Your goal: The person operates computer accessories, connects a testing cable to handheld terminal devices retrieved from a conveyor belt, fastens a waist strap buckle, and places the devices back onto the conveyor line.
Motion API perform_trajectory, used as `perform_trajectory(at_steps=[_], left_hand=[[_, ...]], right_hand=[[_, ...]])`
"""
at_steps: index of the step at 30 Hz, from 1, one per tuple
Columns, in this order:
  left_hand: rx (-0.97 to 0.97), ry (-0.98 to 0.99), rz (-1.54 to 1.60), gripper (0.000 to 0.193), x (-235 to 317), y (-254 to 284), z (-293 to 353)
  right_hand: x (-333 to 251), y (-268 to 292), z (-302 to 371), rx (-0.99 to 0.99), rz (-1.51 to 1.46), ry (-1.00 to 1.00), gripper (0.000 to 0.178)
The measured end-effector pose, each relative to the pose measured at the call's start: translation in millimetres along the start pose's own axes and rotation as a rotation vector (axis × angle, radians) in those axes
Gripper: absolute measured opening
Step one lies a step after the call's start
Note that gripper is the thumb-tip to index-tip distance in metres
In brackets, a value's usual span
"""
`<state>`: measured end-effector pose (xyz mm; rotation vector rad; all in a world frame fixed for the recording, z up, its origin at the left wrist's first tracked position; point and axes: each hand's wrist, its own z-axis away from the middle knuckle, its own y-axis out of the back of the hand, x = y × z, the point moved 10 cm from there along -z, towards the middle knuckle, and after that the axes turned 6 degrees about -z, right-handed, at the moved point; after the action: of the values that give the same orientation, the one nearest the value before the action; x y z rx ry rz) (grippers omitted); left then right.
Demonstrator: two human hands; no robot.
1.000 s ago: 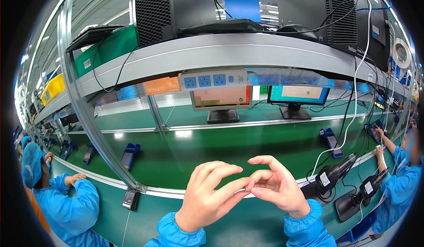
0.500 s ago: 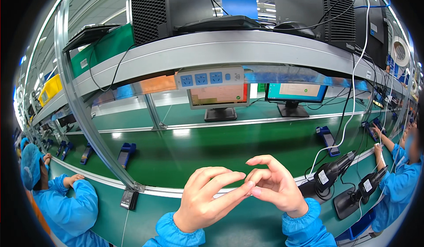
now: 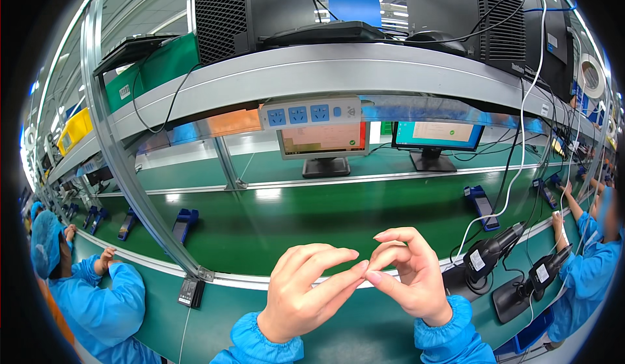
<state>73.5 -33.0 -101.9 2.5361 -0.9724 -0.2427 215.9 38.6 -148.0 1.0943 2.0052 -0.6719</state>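
Note:
In front of me, over the near edge of the green belt, my left hand and my right hand meet at their fingertips. The left fingers are loosely stretched out, with gaps between them. On the right, the fingers curve in a loose arc, the index finger raised apart from the thumb. The right thumb touches a left fingertip. No object shows between the hands; the point of contact is partly hidden. Right of them, a black handheld scanner rests in its stand. A blue handheld terminal lies on the belt beyond.
Another terminal lies on the belt at left, near a small black block by the metal post. A second scanner stands right. A power strip hangs under the shelf. Co-workers sit at left and right.
My right hand has shifted slightly up, its thumb now meeting the left fingertip. The left hand is nearly still. The co-worker at left has raised a hand a little.

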Motion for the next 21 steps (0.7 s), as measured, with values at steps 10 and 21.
perform_trajectory(at_steps=[10, 21], left_hand=[[-0.006, -0.027, -0.012, 0.032, 3.1, 0.9, 0.1], [0.006, -0.044, -0.011, 0.032, 4.4, 1.6, -0.1]], right_hand=[[0.3, 0.0, 1.1, 0.002, 0.002, -0.014, 0.052], [0.9, -0.5, 0.8, -0.005, 0.013, -0.030, 0.053]])
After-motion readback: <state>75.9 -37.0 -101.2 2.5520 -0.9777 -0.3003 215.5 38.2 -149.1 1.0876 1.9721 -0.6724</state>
